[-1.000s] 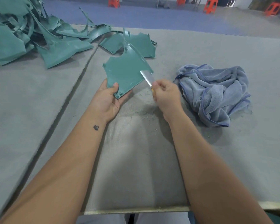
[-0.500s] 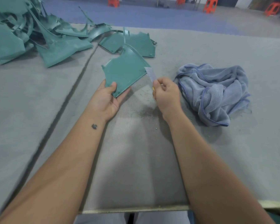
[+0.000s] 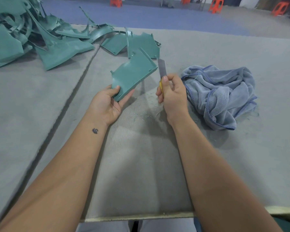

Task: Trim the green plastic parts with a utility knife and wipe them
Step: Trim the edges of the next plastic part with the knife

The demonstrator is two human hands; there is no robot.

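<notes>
Green plastic part (image 3: 132, 76) pinched at its near corner in my left hand (image 3: 107, 104), thumb on top face, fingers curled underneath, part lifted off the table and tilted, far corner pointing up-right. My right hand (image 3: 172, 94) is wrapped round the utility knife (image 3: 162, 72), yellow handle mostly hidden in the fist, thumb pressed along it, grey blade sticking up and away from me. Blade sits just beside the part's right corner; can't tell if it touches the edge. Both forearms bare, small dark tattoo (image 3: 95, 130) on the left wrist.

Under the hands: grey felt-covered table (image 3: 141, 173), thin green shavings (image 3: 146, 114) scattered on it near my right wrist. Blue-grey towel (image 3: 224, 96) crumpled just right of my right hand, resting on the table, not touched. Beyond the held part, two more flat green pieces (image 3: 141, 44) lie on the table. Far left, a big heap of green parts (image 3: 32, 36), overlapping, curved strips sticking up. Seam line (image 3: 70, 97) in the felt runs diagonally left of my left arm. Background: blue floor (image 3: 157, 15), orange stools (image 3: 215, 5) well beyond the table.
</notes>
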